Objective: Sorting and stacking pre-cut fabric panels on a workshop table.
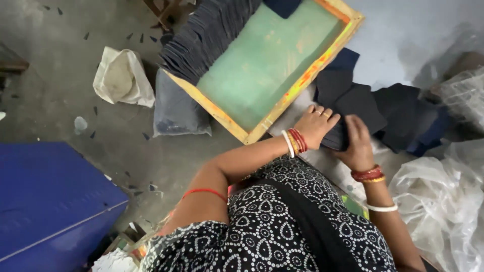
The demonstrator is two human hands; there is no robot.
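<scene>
A small fabric printing workshop: a wooden screen-printing frame [267,65] with green mesh is lying at top centre, dark cut cloth pieces [373,108] piling beside it on bare concrete

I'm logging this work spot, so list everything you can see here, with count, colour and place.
screen-printing frame: one, yellow wood with green mesh, top centre, tilted
dark fabric pieces: a pile, count unclear, navy to black, right of the frame under both hands
stacked dark pieces: one fanned stack, black, on the frame's upper left corner
grey sack: one, blue-grey, on the floor left of the frame
white bag: one, off-white, open, floor upper left
blue box: one, blue, lower left
clear plastic sheeting: crumpled, translucent, right edge
left hand: red and white bangles, fingers resting on the pile
right hand: red and gold bangles, gripping the pile's edge
</scene>
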